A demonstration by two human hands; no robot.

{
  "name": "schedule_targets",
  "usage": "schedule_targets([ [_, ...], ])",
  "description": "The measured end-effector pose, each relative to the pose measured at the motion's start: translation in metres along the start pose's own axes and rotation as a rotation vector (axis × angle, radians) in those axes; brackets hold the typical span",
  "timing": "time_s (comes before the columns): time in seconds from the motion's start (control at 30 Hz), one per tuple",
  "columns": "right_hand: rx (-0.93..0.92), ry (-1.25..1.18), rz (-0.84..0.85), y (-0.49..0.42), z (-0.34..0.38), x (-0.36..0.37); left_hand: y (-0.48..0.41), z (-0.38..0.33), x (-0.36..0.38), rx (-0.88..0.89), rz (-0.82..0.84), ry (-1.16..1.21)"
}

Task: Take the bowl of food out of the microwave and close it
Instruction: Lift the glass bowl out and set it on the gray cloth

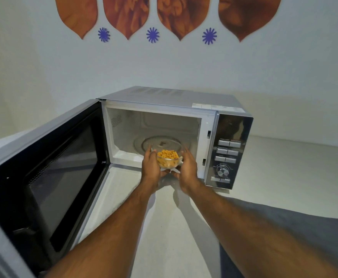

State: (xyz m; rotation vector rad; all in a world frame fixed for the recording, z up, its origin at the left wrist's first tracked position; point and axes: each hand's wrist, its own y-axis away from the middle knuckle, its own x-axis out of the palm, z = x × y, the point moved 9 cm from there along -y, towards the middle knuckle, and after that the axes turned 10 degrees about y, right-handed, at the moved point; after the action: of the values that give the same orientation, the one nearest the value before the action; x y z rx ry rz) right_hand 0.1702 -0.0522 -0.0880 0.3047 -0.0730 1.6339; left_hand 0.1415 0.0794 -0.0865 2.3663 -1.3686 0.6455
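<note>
Two bare hands are cupped round a small clear glass bowl of orange-yellow food (168, 158), the left hand (153, 167) on one flank and the right hand (186, 167) on the other, with what looks like white paper folded beneath, probably against heat. The bowl is held at the mouth of the silver microwave (204, 125), just in front of its round glass turntable (144, 142). Left of the microwave's cavity, the black-windowed door (60, 173) is swung fully open and remains to be shut.

One microwave (176, 137), one bowl (169, 158), two hands (152, 167).
</note>
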Motion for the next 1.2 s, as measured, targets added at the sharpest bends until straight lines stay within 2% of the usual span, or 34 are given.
schedule_targets([
  [0.17, -0.095, 0.034, -0.055, 0.021, 0.003, -0.013, 0.029, 0.008, -0.002, -0.016, 0.052, 0.013],
  [0.6, -0.073, 0.031, -0.1, 0.077, -0.013, -0.07, 0.098, 0.044, -0.009, -0.094, 0.032, -0.118],
  [0.87, -0.086, 0.01, -0.139, 0.114, -0.013, -0.13, 0.138, 0.065, 0.022, -0.179, 0.158, -0.135],
  [0.97, -0.12, 0.014, -0.158, 0.127, -0.011, -0.152, 0.155, 0.071, 0.039, -0.151, 0.228, -0.135],
  [1.07, -0.144, 0.031, -0.216, 0.137, -0.014, -0.177, 0.169, 0.08, 0.058, -0.049, 0.297, -0.18],
  [1.2, -0.161, 0.069, -0.31, 0.151, -0.016, -0.201, 0.186, 0.102, 0.072, -0.051, 0.267, -0.186],
])
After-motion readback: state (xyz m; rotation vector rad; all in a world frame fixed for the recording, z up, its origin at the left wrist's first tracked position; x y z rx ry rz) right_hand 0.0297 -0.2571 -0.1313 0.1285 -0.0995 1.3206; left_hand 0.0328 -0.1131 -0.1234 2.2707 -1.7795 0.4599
